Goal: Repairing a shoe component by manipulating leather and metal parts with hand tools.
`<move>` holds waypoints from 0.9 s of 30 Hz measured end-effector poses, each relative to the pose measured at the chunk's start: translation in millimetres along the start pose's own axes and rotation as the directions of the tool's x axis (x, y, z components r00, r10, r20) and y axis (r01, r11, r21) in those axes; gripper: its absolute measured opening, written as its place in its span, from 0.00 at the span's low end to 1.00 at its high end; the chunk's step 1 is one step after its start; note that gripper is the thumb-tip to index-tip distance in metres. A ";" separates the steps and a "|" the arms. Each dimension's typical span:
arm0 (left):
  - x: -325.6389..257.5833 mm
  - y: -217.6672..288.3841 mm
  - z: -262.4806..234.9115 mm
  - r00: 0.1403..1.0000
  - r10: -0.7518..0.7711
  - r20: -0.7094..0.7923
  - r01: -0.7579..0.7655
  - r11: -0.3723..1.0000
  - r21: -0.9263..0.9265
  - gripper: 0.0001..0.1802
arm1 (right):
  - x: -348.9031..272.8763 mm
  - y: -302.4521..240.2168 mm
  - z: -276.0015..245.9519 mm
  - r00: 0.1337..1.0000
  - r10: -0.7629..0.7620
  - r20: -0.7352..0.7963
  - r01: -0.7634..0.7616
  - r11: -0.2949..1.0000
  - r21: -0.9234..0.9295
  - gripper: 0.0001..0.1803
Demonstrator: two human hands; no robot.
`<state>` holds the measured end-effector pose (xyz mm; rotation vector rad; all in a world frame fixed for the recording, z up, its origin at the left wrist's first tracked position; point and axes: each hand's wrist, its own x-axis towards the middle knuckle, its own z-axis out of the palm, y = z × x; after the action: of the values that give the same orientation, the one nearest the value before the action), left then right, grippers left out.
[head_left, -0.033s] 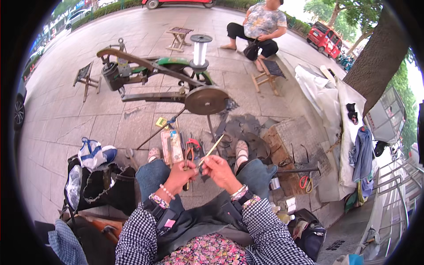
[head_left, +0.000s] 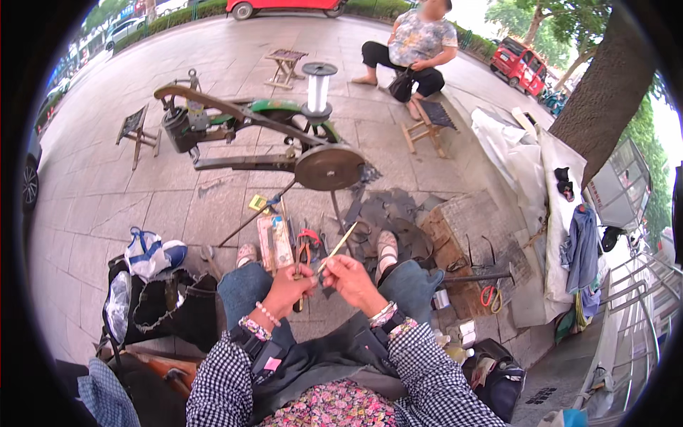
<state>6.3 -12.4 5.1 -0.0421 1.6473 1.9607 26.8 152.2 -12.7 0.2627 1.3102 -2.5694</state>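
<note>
My right hand (head_left: 348, 279) pinches a thin, pale yellow stick (head_left: 343, 242) between thumb and fingers, its tip pointing up and away to the right. Close beside it, my left hand (head_left: 289, 288) is closed around a slim tool with a dark handle (head_left: 298, 305); the handle's end shows below the fingers, and the tool's kind is unclear. Between the fingertips of both hands something small and dark may be held, too small to make out. Both hands are above my lap, over a dark apron (head_left: 320, 356).
Ahead stands a hand-cranked sewing machine (head_left: 329, 168) with a white thread spool (head_left: 318, 92). Orange-handled pliers (head_left: 304, 249), a box (head_left: 276, 242) and dark scraps (head_left: 391, 213) lie near my feet. Right is a worn board (head_left: 469, 249) with red scissors (head_left: 491, 296). A person (head_left: 423, 39) sits beyond.
The whole view has shifted slightly, the machine and the seated person sitting a little further left. Both hands keep nearly the same pose and grip.
</note>
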 end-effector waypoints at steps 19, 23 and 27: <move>8.2 -9.5 -2.1 0.995 0.098 -0.017 -0.092 0.973 0.211 0.05 | -6.9 -15.8 1.9 0.997 -0.044 -0.071 0.006 0.887 -0.463 0.05; 5.6 -7.2 0.2 0.989 0.146 -0.023 -0.136 0.959 0.248 0.05 | -5.7 -11.4 -4.7 0.996 0.019 -0.092 -0.051 0.932 -0.360 0.05; 10.5 -15.4 -5.7 0.983 0.182 -0.015 -0.165 0.921 0.352 0.05 | -5.6 -10.3 -4.2 0.991 0.058 -0.117 -0.099 0.922 -0.375 0.05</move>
<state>2.3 -12.2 -14.0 0.2026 2.0709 1.7692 29.3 162.1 -5.8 0.3679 1.7617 -2.1992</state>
